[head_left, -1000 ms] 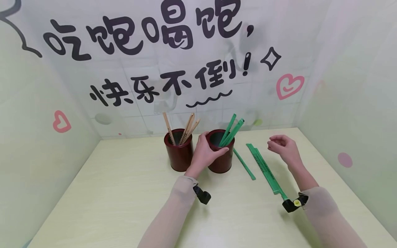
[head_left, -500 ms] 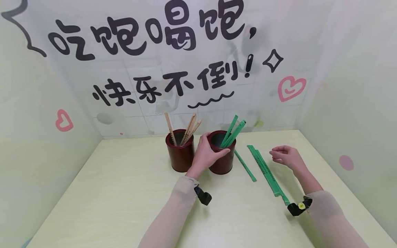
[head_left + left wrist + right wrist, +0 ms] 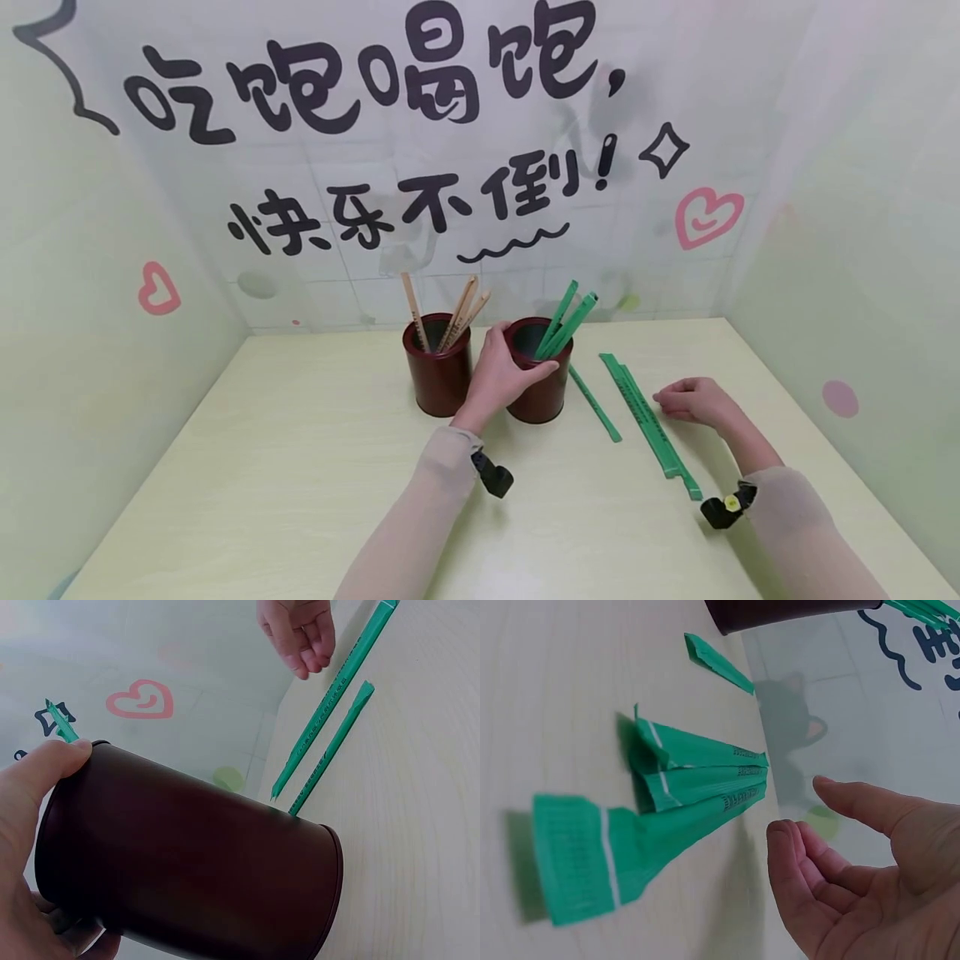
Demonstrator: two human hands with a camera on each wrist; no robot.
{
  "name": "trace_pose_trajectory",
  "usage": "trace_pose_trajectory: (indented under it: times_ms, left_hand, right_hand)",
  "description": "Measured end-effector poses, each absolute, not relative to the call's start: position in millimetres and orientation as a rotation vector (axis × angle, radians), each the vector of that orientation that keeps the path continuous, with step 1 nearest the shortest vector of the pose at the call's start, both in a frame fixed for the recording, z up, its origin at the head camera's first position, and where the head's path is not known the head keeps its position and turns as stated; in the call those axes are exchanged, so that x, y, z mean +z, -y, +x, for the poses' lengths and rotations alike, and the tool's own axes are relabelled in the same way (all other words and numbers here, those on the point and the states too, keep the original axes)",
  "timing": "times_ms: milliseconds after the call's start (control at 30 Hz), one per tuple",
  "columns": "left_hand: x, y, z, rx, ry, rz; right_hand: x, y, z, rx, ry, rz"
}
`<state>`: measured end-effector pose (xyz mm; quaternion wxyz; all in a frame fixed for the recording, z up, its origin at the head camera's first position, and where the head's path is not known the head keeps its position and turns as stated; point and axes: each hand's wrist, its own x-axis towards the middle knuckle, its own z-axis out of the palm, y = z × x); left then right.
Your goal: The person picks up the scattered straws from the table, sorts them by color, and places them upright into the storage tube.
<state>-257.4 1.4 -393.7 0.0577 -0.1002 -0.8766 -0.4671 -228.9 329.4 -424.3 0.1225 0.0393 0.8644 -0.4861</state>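
My left hand (image 3: 498, 379) holds a dark red cylindrical cup (image 3: 546, 396) with its thumb at the rim and its fingers round the far side. Green paper-wrapped sticks (image 3: 572, 323) lean out of this cup. To the right, several more green wrapped sticks (image 3: 643, 417) lie side by side on the table, printed with dark text. One single green wrapped stick (image 3: 597, 408) lies between them and the cup. My right hand (image 3: 697, 402) hovers just right of the group. In the right wrist view, thumb and fingers are apart with nothing between them.
A second dark red cup (image 3: 438, 385), holding tan wrapped sticks (image 3: 415, 310), stands left of my left hand. The pale wooden table (image 3: 262, 467) is bounded by a back wall (image 3: 315, 300) with large dark lettering and by side walls.
My right hand has come down and nearer to me, beside the group of green sticks. My left hand stays on the cup. The head view has shifted slightly.
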Motion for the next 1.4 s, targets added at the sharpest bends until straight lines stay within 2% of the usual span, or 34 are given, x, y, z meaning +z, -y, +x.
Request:
trace_pose_trajectory:
  times_ms: [833, 1400]
  left_hand:
    - [-392, -1, -257, -1.427, 2.661, -0.3]
    - [-393, -1, -257, -1.416, 2.664, -0.309]
  right_hand:
    - [-429, -311, -228, -0.871, -2.705, 0.056]
    - [-426, -325, -230, -1.156, -2.6, -0.014]
